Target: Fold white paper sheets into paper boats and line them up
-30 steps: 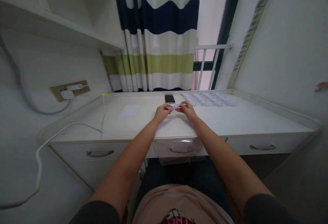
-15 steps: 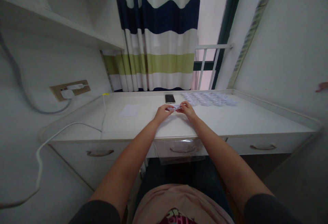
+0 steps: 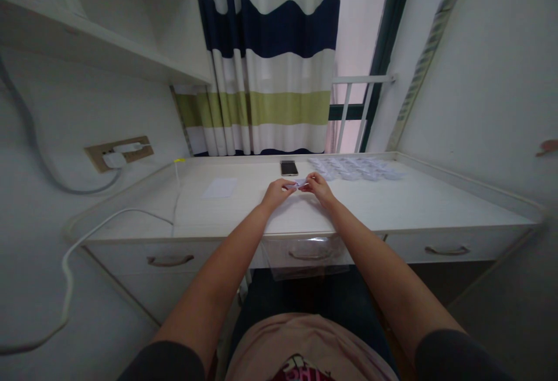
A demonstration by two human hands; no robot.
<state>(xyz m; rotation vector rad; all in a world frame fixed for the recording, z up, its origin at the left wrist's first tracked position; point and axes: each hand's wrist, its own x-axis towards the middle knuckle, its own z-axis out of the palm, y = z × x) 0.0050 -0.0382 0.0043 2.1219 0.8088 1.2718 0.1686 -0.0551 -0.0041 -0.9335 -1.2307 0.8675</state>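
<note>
Between my hands, just above the white desk [image 3: 244,218], is a small piece of folded white paper [image 3: 299,183]. My left hand [image 3: 278,192] pinches its left end with thumb and fingers. At the other end, my right hand [image 3: 319,189] is closed on the same paper, fingers bent over it. The exact fold is too small to make out. A flat stack or sheet of white paper [image 3: 220,187] lies to the left. Several rows of folded white paper pieces [image 3: 355,168] lie at the back right.
A dark phone [image 3: 289,168] lies behind my hands. A white cable [image 3: 126,211] runs over the desk's left side from near a wall socket [image 3: 120,153]. Clear plastic [image 3: 305,257] hangs at the front edge over a drawer. A curtain [image 3: 270,73] hangs behind the desk.
Both hands stay in nearly the same place, still holding the paper. Only slight finger movement shows.
</note>
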